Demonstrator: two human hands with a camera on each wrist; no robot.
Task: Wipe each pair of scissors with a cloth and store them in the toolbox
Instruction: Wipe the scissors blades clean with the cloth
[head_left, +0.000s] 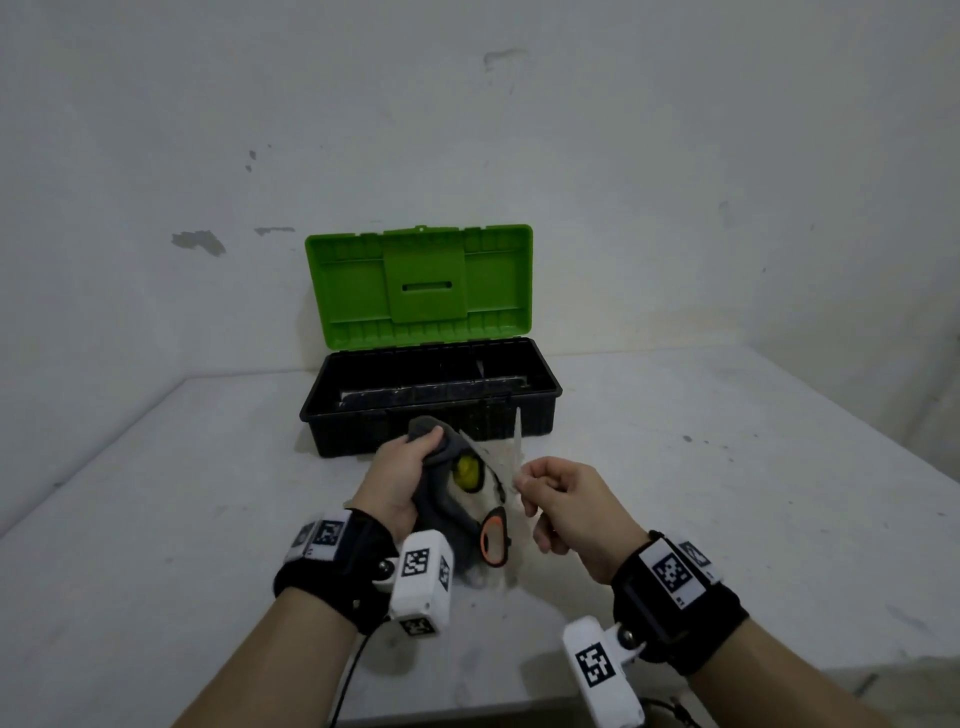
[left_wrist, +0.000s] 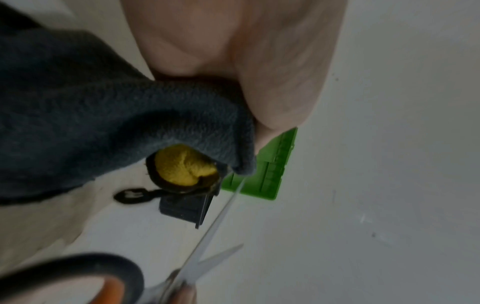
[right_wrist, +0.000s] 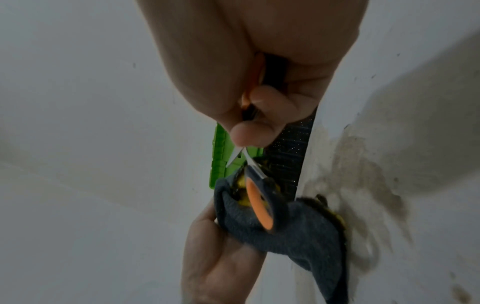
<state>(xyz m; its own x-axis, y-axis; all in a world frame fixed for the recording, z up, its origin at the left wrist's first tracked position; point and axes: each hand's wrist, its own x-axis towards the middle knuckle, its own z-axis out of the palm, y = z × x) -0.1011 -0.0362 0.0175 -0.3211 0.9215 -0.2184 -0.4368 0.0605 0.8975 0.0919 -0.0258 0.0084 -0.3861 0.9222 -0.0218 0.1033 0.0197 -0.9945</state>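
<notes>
A pair of scissors (head_left: 493, 540) with black and orange handles is in the air in front of the toolbox (head_left: 431, 415), blades spread apart. My right hand (head_left: 530, 488) grips it near the pivot, curled round one handle (right_wrist: 272, 67); the other orange loop (right_wrist: 259, 205) hangs free. My left hand (head_left: 421, 452) grips a bunched grey cloth (head_left: 436, 499) that meets one blade (left_wrist: 221, 209). The second blade (head_left: 517, 441) points up, bare. A yellow patch ringed in black (left_wrist: 184, 168) shows beneath the cloth; what it belongs to is unclear.
The toolbox stands open on the white table (head_left: 727, 467), its green lid (head_left: 418, 283) upright against the wall and its black base (head_left: 363, 431) just beyond my hands. A stained patch (right_wrist: 363, 185) marks the table under the cloth.
</notes>
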